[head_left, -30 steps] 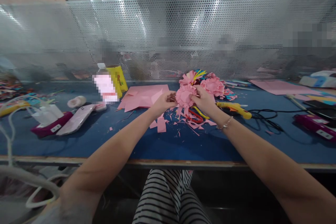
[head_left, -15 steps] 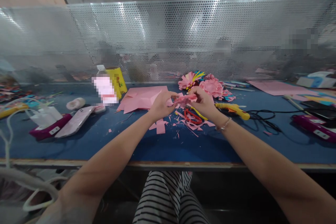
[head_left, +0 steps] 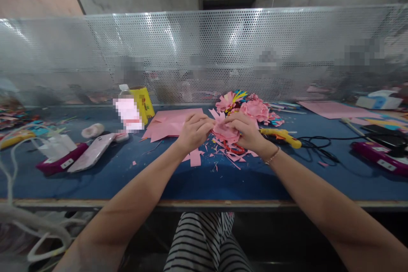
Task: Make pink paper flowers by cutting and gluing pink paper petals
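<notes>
Between my hands, above the table, is a pink paper flower (head_left: 225,131) with loose, curled petals. My left hand (head_left: 196,130) pinches its left edge with thumb and forefinger. Fingers of my right hand (head_left: 246,130) are closed on its right side, and some fingertips are hidden by the paper. Under the flower lies a pair of red-handled pliers or scissors (head_left: 235,149), partly covered. Pink paper scraps (head_left: 195,158) are strewn around it. Just behind sit finished-looking pink paper flowers (head_left: 255,108) with yellow and blue strips.
Pink paper sheets (head_left: 168,121) lie to the left, near a yellow box (head_left: 145,104) and a bottle (head_left: 126,108). A yellow glue gun (head_left: 285,137) with a black cord rests at right. A phone (head_left: 92,153) leans on a purple power strip (head_left: 62,159). A perforated metal screen (head_left: 204,51) stands behind.
The pink flower has turned so its petals spread open toward me. My left hand has curled in more, and the right hand has shifted lower on the paper. The view has tilted up slightly.
</notes>
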Demonstrator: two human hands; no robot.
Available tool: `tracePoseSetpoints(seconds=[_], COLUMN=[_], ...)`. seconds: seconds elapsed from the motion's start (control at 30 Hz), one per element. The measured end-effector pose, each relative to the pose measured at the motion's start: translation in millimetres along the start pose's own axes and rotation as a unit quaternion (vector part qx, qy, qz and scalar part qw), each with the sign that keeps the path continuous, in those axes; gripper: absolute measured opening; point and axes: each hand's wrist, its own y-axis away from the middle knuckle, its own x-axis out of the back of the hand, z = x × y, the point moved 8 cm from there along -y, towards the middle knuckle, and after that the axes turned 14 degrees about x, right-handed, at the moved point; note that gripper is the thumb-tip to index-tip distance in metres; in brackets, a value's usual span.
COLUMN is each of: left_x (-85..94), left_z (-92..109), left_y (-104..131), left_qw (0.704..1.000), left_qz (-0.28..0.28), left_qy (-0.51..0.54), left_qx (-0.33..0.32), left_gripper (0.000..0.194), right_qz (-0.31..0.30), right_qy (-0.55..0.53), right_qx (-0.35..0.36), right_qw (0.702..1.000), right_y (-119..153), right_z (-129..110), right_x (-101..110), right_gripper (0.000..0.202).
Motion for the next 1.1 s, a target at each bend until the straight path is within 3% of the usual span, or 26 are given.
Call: tracePoseSetpoints(seconds=[0.27,0.63,1.1], left_x=[-5.2,-0.4,-3.0], left_z=[0,16,19], left_y=[1,4,4], left_qw=[0.999,0.992,0.991], left_qz=[-0.029,0.041,0.032], left_qy=[-0.022,-0.072,-0.074], left_qx=[-0.018,-0.099,-0.107], left_gripper=[0.016,0.020,0.016], right_qz=[-0.064,-0.124,-0.150], right_qy=[0.043,0.075,0.067], right_qx=[0.050,0.072,0.071], right_qw=[0.996,0.987,0.984], right_y=[1,-3,-4], right_z=[-6,-13,-15], right_x=[-8,-15,-18], right_gripper=[0.021,0.023,0.022])
